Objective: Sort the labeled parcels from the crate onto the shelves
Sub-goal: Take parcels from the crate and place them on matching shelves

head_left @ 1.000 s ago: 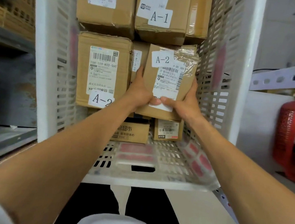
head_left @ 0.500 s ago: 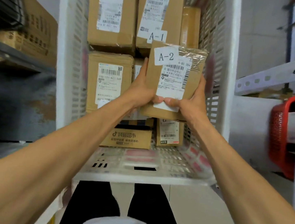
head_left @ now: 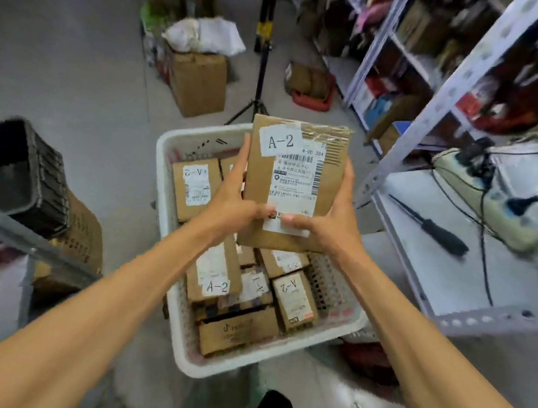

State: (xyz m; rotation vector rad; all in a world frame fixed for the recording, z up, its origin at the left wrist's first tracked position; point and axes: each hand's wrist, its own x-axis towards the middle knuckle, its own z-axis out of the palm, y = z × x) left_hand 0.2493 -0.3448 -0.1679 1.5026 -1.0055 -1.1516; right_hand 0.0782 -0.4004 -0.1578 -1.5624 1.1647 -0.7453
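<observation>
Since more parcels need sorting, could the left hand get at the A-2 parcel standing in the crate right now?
Probably not yet: the left hand and right hand both hold the lifted parcel. The crate's A-2 parcel lies uncovered just below, so a freed hand should manage.

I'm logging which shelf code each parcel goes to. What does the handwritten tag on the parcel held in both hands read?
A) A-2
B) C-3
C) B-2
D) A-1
A: the white tag at the top left of the parcel, held between the left hand and right hand over the crate, reads A-2.
</observation>
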